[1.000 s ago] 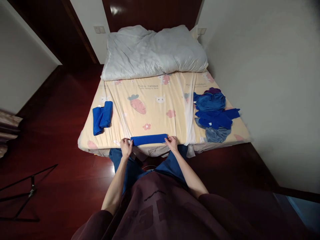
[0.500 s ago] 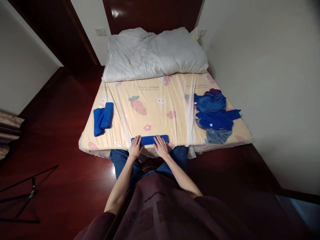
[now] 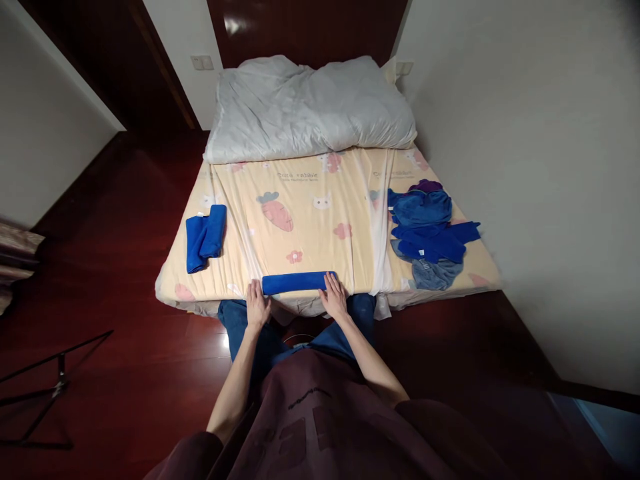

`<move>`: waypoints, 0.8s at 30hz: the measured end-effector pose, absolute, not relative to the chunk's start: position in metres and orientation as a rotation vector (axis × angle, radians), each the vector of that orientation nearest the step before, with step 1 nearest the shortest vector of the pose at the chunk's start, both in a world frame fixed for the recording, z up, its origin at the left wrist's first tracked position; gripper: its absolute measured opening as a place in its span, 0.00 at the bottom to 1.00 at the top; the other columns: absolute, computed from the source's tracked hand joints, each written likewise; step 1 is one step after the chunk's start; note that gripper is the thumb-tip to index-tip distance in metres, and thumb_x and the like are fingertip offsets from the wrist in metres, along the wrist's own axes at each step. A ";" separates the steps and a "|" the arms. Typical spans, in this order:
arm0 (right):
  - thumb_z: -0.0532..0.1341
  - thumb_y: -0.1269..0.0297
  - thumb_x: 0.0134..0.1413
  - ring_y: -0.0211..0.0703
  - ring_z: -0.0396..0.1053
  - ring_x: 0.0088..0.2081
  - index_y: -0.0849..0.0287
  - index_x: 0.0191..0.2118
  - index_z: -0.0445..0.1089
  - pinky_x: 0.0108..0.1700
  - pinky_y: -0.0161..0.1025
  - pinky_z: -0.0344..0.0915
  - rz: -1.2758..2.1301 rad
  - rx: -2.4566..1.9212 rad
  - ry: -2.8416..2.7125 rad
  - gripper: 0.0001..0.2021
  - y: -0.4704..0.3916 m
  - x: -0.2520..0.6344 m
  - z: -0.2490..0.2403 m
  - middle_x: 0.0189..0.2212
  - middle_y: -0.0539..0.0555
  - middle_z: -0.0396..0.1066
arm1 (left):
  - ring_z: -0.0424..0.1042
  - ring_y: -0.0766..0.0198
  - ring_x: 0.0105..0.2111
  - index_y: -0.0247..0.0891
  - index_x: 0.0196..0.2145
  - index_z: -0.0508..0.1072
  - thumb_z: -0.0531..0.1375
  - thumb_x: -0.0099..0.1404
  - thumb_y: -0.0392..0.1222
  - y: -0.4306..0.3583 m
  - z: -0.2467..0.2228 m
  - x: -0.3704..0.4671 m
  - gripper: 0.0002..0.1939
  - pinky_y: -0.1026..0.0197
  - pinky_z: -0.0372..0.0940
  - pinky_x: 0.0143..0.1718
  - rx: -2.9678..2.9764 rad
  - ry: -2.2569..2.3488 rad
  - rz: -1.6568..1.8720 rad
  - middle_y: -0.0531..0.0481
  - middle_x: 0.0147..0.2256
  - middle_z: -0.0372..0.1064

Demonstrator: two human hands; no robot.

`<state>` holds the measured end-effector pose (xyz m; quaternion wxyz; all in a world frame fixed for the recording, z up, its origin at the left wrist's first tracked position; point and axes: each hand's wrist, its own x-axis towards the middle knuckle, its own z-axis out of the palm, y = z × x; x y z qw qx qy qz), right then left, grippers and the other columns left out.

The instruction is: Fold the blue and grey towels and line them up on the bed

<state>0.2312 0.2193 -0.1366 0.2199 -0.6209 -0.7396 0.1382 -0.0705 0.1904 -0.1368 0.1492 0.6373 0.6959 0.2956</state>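
Observation:
A blue towel (image 3: 294,283), folded into a long narrow strip, lies along the front edge of the bed in front of me. My left hand (image 3: 257,303) is just off its left end, fingers stretched out over the sheet. On the strip's right end lies my right hand (image 3: 334,295), flat with the fingers extended. To the left are folded blue towels (image 3: 206,238), one partly over another. A loose heap of blue, grey-blue and purple cloths (image 3: 430,230) sits on the right side of the bed.
The bed's yellow printed sheet (image 3: 300,227) has loose wrinkles. A white quilt (image 3: 310,110) is bunched at the headboard. Walls stand at the right and back. Black stand legs (image 3: 60,387) rest on the floor at lower left, near a striped curtain (image 3: 15,263).
My left hand has moved left, off the strip onto the sheet beside its end. My right hand has slid right to the strip's right end. The other cloths have stayed put.

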 end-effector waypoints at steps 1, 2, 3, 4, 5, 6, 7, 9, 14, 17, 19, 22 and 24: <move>0.49 0.56 0.68 0.51 0.46 0.72 0.62 0.71 0.54 0.71 0.55 0.45 0.384 -1.717 -1.996 0.29 0.216 0.232 -0.136 0.71 0.61 0.52 | 0.44 0.42 0.71 0.28 0.68 0.54 0.57 0.66 0.44 0.180 -0.137 -0.069 0.36 0.39 0.46 0.69 1.734 2.064 0.941 0.28 0.69 0.46; 0.50 0.56 0.68 0.53 0.47 0.72 0.62 0.70 0.55 0.70 0.55 0.46 0.387 -1.715 -1.926 0.29 0.212 0.233 -0.135 0.70 0.62 0.53 | 0.49 0.42 0.69 0.29 0.67 0.56 0.58 0.65 0.44 0.169 -0.139 -0.066 0.35 0.40 0.49 0.68 1.601 2.122 1.028 0.28 0.67 0.50; 0.51 0.54 0.67 0.54 0.50 0.70 0.62 0.68 0.58 0.70 0.55 0.49 0.395 -1.712 -1.831 0.29 0.208 0.233 -0.135 0.69 0.63 0.55 | 0.56 0.42 0.66 0.31 0.64 0.59 0.59 0.65 0.45 0.158 -0.140 -0.062 0.33 0.40 0.54 0.66 1.435 2.155 1.096 0.28 0.64 0.56; 0.52 0.53 0.67 0.54 0.54 0.69 0.62 0.67 0.60 0.68 0.55 0.52 0.414 -1.713 -1.706 0.28 0.203 0.233 -0.135 0.67 0.65 0.58 | 0.64 0.44 0.61 0.33 0.61 0.64 0.60 0.64 0.45 0.147 -0.142 -0.058 0.29 0.41 0.59 0.63 1.249 2.135 1.138 0.31 0.59 0.63; 0.53 0.51 0.65 0.55 0.59 0.65 0.62 0.64 0.63 0.66 0.54 0.56 0.455 -1.716 -1.553 0.28 0.197 0.233 -0.136 0.64 0.66 0.62 | 0.70 0.47 0.55 0.35 0.56 0.67 0.60 0.64 0.46 0.138 -0.144 -0.054 0.25 0.43 0.64 0.59 1.052 2.060 1.156 0.34 0.53 0.69; 0.55 0.48 0.63 0.55 0.64 0.61 0.63 0.61 0.65 0.63 0.53 0.61 0.525 -1.719 -1.383 0.28 0.192 0.232 -0.138 0.60 0.67 0.66 | 0.75 0.51 0.48 0.36 0.52 0.69 0.61 0.64 0.46 0.131 -0.146 -0.049 0.20 0.45 0.68 0.55 0.850 1.946 1.164 0.38 0.46 0.73; 0.57 0.46 0.60 0.55 0.69 0.56 0.63 0.58 0.68 0.59 0.51 0.65 0.625 -1.720 -1.198 0.29 0.188 0.232 -0.140 0.56 0.67 0.70 | 0.77 0.54 0.43 0.37 0.48 0.70 0.61 0.65 0.45 0.127 -0.147 -0.045 0.16 0.48 0.71 0.51 0.651 1.810 1.171 0.41 0.41 0.75; 0.63 0.44 0.52 0.53 0.75 0.47 0.63 0.52 0.70 0.49 0.48 0.72 0.881 -1.693 -0.833 0.30 0.182 0.230 -0.144 0.49 0.65 0.74 | 0.78 0.60 0.37 0.36 0.44 0.71 0.62 0.66 0.42 0.127 -0.147 -0.039 0.10 0.53 0.73 0.47 0.291 1.544 1.196 0.44 0.37 0.76; 0.71 0.53 0.41 0.47 0.78 0.40 0.60 0.42 0.73 0.44 0.41 0.76 1.360 -1.492 -0.260 0.22 0.188 0.232 -0.143 0.41 0.57 0.78 | 0.79 0.64 0.38 0.35 0.38 0.72 0.60 0.70 0.40 0.155 -0.135 -0.034 0.05 0.59 0.74 0.47 -0.001 1.259 1.269 0.42 0.40 0.77; 0.71 0.56 0.43 0.46 0.79 0.40 0.59 0.40 0.73 0.44 0.39 0.77 1.429 -1.470 -0.124 0.18 0.199 0.234 -0.136 0.37 0.56 0.79 | 0.79 0.64 0.36 0.35 0.38 0.71 0.63 0.68 0.42 0.171 -0.129 -0.032 0.07 0.59 0.75 0.43 0.008 1.230 1.300 0.41 0.40 0.77; 0.71 0.56 0.45 0.45 0.79 0.39 0.59 0.38 0.72 0.43 0.39 0.78 1.448 -1.507 -0.098 0.16 0.206 0.236 -0.133 0.35 0.56 0.79 | 0.79 0.64 0.35 0.36 0.36 0.69 0.65 0.66 0.45 0.178 -0.129 -0.031 0.11 0.59 0.75 0.41 0.028 1.280 1.323 0.43 0.38 0.77; 0.71 0.55 0.45 0.47 0.80 0.38 0.60 0.35 0.71 0.40 0.39 0.79 1.444 -1.555 -0.158 0.16 0.213 0.238 -0.133 0.33 0.57 0.80 | 0.78 0.65 0.32 0.38 0.34 0.66 0.67 0.63 0.50 0.188 -0.133 -0.032 0.16 0.60 0.75 0.38 0.054 1.360 1.346 0.48 0.31 0.75; 0.73 0.54 0.44 0.48 0.80 0.37 0.59 0.35 0.70 0.39 0.40 0.79 1.428 -1.578 -0.214 0.18 0.219 0.239 -0.134 0.32 0.57 0.80 | 0.78 0.65 0.31 0.38 0.33 0.65 0.68 0.61 0.52 0.193 -0.136 -0.037 0.18 0.60 0.75 0.36 0.082 1.391 1.346 0.51 0.27 0.72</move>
